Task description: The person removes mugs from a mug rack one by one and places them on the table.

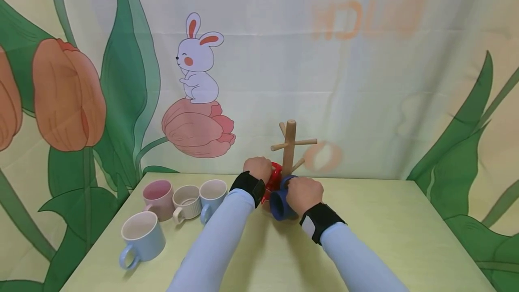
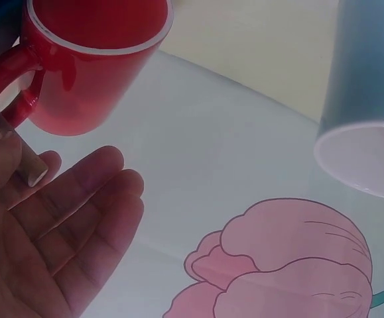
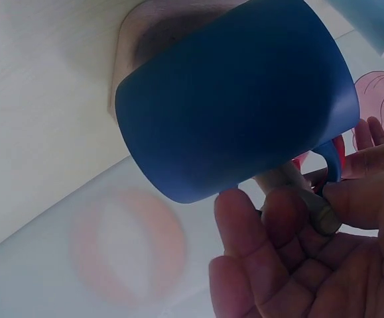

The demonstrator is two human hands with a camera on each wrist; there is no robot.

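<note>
A wooden mug tree (image 1: 289, 148) stands at the table's back. On one of its pegs, in the left wrist view, a red mug (image 2: 89, 86) hangs by its handle. My left hand (image 2: 65, 232) is beside that peg's end, thumb and forefinger close around the wood, other fingers loosely extended. A dark blue mug (image 3: 238, 99) lies tilted at the tree's other side, a peg (image 3: 291, 182) passing through its handle. My right hand (image 3: 311, 258) pinches the blue mug's handle, fingers curled near the peg tip. In the head view, the left hand partly hides the red mug.
On the left of the table (image 1: 377, 229) stand a pink mug (image 1: 162, 206), a ribbed cream mug (image 1: 190, 206), a light blue and white mug (image 1: 213, 193) and a larger light blue mug (image 1: 147, 240). A printed curtain (image 1: 259, 57) hangs right behind the tree.
</note>
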